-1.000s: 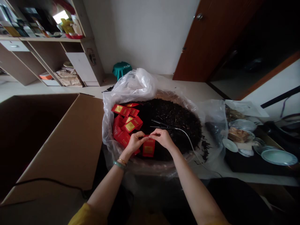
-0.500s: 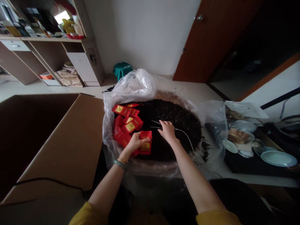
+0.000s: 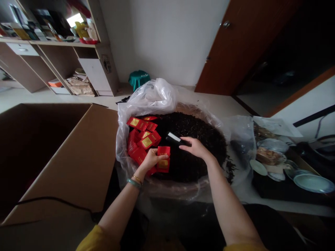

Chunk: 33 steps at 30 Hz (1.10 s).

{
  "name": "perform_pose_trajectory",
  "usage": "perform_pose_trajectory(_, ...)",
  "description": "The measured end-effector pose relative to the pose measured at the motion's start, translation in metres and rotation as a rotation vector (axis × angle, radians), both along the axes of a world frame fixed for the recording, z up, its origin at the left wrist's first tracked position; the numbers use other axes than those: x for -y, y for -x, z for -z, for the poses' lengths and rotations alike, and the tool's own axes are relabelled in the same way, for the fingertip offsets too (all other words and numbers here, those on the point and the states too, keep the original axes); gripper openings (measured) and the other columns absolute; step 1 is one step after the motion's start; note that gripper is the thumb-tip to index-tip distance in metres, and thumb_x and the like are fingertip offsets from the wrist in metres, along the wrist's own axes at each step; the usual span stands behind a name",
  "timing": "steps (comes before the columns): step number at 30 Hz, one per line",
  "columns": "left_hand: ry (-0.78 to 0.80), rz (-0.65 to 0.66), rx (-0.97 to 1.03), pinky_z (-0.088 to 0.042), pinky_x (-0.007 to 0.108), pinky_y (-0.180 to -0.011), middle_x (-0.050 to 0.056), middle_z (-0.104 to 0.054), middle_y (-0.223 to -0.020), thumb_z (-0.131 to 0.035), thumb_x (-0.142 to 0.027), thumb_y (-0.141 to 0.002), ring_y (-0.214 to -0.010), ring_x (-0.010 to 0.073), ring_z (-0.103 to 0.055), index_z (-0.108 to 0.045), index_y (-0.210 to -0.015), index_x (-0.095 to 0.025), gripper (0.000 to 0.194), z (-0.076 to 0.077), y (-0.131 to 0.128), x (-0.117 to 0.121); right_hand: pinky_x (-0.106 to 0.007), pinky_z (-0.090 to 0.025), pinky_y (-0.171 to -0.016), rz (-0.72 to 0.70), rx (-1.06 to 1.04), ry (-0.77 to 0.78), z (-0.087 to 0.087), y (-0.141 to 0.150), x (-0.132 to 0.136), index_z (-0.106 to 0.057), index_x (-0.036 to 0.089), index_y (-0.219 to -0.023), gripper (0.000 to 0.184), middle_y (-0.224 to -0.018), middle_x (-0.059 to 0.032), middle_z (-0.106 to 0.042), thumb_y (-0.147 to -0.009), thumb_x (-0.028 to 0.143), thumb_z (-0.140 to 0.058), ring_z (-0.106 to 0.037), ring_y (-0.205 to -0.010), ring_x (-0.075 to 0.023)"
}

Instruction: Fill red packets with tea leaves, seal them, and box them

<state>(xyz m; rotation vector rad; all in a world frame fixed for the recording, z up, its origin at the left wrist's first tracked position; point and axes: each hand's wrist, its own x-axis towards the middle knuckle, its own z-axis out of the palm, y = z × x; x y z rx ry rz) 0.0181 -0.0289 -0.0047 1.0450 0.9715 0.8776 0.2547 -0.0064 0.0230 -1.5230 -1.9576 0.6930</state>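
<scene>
My left hand [image 3: 151,160] is closed, its thumb pressed on a red packet [image 3: 163,165] with a gold panel, held upright over the basket. More red packets [image 3: 141,150] lie in a loose heap on the left side of the dark dried leaves [image 3: 196,125], which look like loose tea. My right hand [image 3: 195,146] is closed on the near end of a small black handheld device [image 3: 171,140]. A white strip shows along its upper face, and its exact kind is unclear. The device is just right of the held packet, apart from it.
Clear plastic sheeting [image 3: 157,92] lines the round basket. An open cardboard box [image 3: 75,164] stands at the left. Lidded tubs and dishes [image 3: 312,183] sit on a dark surface at the right. Behind are a shelf unit [image 3: 91,73], a green-covered bin [image 3: 138,79] and a brown door [image 3: 217,52].
My right hand has shifted slightly right and turned the device, so its white strip now faces up. The white cable seen earlier no longer shows. My left hand keeps the packet nearly still.
</scene>
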Motion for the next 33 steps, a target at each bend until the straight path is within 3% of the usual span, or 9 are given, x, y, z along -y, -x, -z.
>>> perform_pose_trajectory(4, -0.035, 0.021, -0.001, -0.052, 0.028, -0.060, 0.005, -0.073, -0.069, -0.088, -0.043, -0.043, -0.061, 0.0178, -0.065, -0.073, -0.077, -0.010, 0.050, 0.002, -0.001, 0.000, -0.037, -0.051, -0.088, -0.167, -0.047, 0.131, -0.022, 0.020, 0.013, -0.067, 0.022, -0.114, 0.045, -0.111, -0.0068, -0.070, -0.071, 0.030, -0.075, -0.066, -0.099, -0.0233)
perform_pose_trajectory(11, -0.127, 0.028, -0.017, -0.051, 0.027, -0.063, 0.004, -0.073, -0.072, -0.088, -0.039, -0.044, -0.065, 0.0178, -0.066, -0.072, -0.079, -0.010, 0.049, 0.002, -0.002, -0.001, -0.033, -0.051, -0.085, -0.133, 0.058, 0.044, -0.032, 0.049, 0.023, -0.072, 0.025, -0.099, 0.026, -0.099, -0.0029, -0.074, -0.073, 0.021, -0.073, -0.068, -0.094, -0.0224)
perform_pose_trajectory(22, -0.077, 0.076, -0.007, -0.053, 0.029, -0.062, 0.004, -0.073, -0.070, -0.087, -0.040, -0.048, -0.065, 0.0196, -0.067, -0.073, -0.082, -0.010, 0.047, 0.000, -0.001, 0.001, -0.032, -0.050, -0.084, -0.102, 0.091, 0.015, -0.029, 0.048, 0.026, -0.072, 0.026, -0.098, 0.024, -0.100, -0.0022, -0.073, -0.074, 0.022, -0.071, -0.067, -0.095, -0.0219)
perform_pose_trajectory(27, -0.152, 0.076, -0.043, -0.052, 0.028, -0.063, 0.004, -0.072, -0.068, -0.087, -0.039, -0.048, -0.068, 0.0200, -0.066, -0.074, -0.078, -0.011, 0.042, 0.001, 0.000, 0.000, -0.032, -0.050, -0.083, -0.133, 0.101, 0.036, -0.033, 0.039, 0.028, -0.070, 0.023, -0.104, 0.035, -0.104, -0.0042, -0.072, -0.070, 0.021, -0.075, -0.067, -0.094, -0.0211)
perform_pose_trajectory(33, -0.043, 0.098, -0.042, -0.051, 0.028, -0.060, 0.004, -0.072, -0.067, -0.087, -0.041, -0.048, -0.062, 0.0190, -0.065, -0.074, -0.080, -0.010, 0.047, 0.004, 0.000, 0.000, -0.032, -0.049, -0.085, -0.122, 0.105, 0.022, -0.033, 0.032, 0.030, -0.071, 0.024, -0.100, 0.027, -0.101, -0.0031, -0.073, -0.073, 0.020, -0.072, -0.067, -0.094, -0.0211)
